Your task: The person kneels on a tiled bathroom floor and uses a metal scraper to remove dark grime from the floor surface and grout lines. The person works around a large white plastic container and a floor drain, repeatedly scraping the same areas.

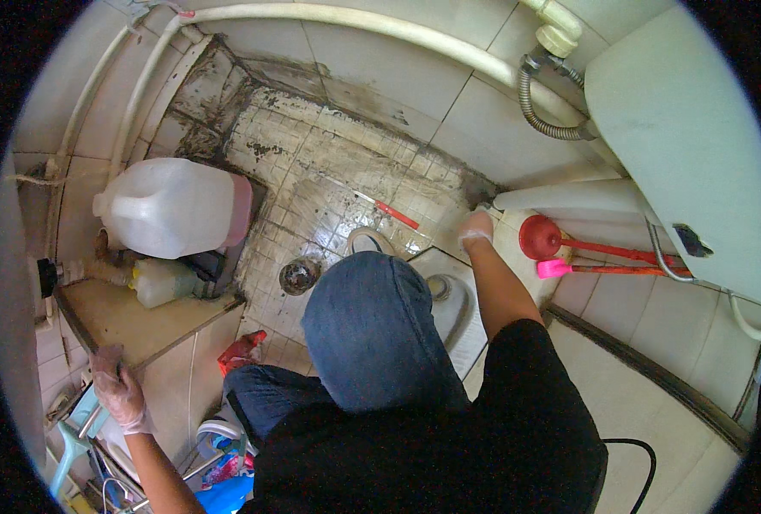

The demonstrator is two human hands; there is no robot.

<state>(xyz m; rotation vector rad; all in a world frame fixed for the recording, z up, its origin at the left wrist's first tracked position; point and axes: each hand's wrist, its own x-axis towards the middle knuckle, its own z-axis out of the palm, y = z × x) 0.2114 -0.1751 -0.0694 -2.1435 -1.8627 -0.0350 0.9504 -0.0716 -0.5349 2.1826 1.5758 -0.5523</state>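
Note:
My left hand (118, 392), in a thin clear plastic glove, grips the front corner of the tiled ledge (132, 330). Stretched forward, my right hand (476, 228), gloved the same way, is low at the foot of the far wall, by the corner. Its fingers are closed and mostly turned away; a small greyish bit shows at their tips, too hidden to name. On the wet, dirt-streaked tile floor (312, 214) to its left lies a slim tool with a red handle (396, 215) and a pale, narrow blade.
Right of my arm are a red plunger (538, 237) and a pink-headed brush (554, 269). A squat toilet (462, 313) and round floor drain (299, 276) lie near my knees. The ledge holds a large jug (175, 210) and yellowish bottle (162, 283); a red bottle (242, 351) stands below.

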